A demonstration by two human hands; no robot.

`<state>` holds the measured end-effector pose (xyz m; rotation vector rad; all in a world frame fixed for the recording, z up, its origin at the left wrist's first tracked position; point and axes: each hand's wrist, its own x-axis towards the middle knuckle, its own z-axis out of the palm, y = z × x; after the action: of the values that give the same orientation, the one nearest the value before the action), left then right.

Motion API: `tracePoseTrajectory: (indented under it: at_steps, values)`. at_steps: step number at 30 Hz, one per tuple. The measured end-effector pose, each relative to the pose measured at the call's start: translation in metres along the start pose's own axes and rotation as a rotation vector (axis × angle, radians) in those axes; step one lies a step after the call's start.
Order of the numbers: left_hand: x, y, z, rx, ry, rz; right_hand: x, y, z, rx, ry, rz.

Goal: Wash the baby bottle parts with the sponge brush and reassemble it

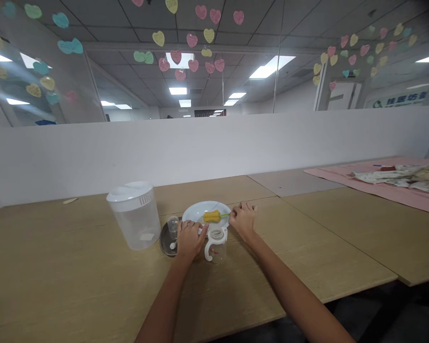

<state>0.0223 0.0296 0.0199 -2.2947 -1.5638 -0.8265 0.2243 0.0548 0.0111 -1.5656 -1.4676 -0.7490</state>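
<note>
My right hand (243,220) is closed on the thin green handle of a bottle brush (212,216). Its yellow sponge head points left, over a white plate (193,208). At the plate's near left rim, my left hand (190,239) has its fingers curled, and a bit of white shows by the thumb. What that hand grips is hidden. Between my hands a clear baby bottle (218,252) stands upright, its mouth uncovered, with a white handle (208,248) around its neck. Left of my left hand, a clear cap (173,224) and a small white piece (172,246) sit on a dark round tray (164,244).
A translucent bucket with a white lid (134,216) stands left of the tray. Behind the wooden table (93,281) runs a white wall (186,150) with glass above. A pink cloth (325,174) bearing patterned fabric (389,175) lies at the far right.
</note>
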Motion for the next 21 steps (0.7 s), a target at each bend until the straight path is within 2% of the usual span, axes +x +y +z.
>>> tracePoseTrajectory:
  at_steps: [12, 21]
  values:
    - [-0.0006, 0.0014, -0.0009, 0.016, 0.000, 0.009, -0.0021, -0.0002, 0.0052, 0.033, -0.035, -0.004]
    - [-0.0009, -0.0017, 0.0037, -0.037, 0.054, 0.020, -0.0027, -0.0013, 0.0061, 0.078, -0.051, -0.016]
